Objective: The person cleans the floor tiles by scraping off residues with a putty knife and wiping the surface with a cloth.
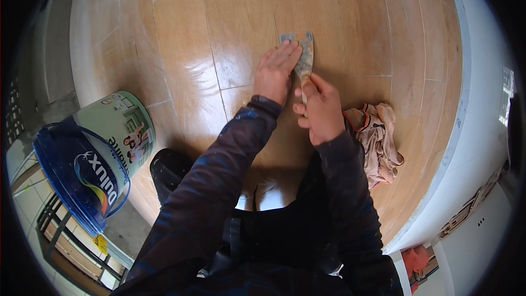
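My right hand (320, 109) grips the handle of a putty knife (304, 59), its worn metal blade smeared with grey and orange residue. The blade points away from me, flat or nearly flat against the wood-look plank floor (246, 4). My left hand (277, 70) lies beside the tool, its fingertips resting on the blade's left side. Part of the handle is hidden inside my right fist. Just right of my right forearm lies a crumpled tan cloth (376, 144) with orange edging.
A Dulux paint bucket (98, 152) with a blue rim and handle stands at my left. A white wall (472, 90) with a pale base strip runs along the right. Dark metal railings (70, 238) show at the lower left, below the floor's edge.
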The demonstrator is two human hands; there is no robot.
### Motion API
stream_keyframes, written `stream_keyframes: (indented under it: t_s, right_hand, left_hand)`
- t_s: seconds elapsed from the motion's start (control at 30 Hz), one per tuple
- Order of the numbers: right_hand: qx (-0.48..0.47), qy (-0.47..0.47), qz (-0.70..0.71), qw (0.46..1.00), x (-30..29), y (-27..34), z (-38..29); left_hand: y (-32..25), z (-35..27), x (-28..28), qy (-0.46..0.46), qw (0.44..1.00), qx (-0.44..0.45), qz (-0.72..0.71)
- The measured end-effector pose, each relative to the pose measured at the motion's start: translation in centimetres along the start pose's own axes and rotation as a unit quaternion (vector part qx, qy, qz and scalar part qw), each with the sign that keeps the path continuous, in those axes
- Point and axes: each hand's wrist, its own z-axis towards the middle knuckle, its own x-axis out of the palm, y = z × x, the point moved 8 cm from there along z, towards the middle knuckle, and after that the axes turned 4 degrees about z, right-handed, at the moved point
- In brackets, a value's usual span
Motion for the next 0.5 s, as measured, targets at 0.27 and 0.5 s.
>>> stream_keyframes:
  t_s: [0.27,0.5]
  right_hand:
    - [-0.193,0.051,-0.227,0.953,-3.6,6.2,0.1]
    - [-0.244,-0.037,-0.415,0.876,-4.2,-1.0,-8.2]
  left_hand:
    - [7.3,6.9,-6.9,-0.091,0.99,-0.093,0.062]
    - [11.3,-8.8,-9.0,-0.177,0.906,-0.301,0.239]
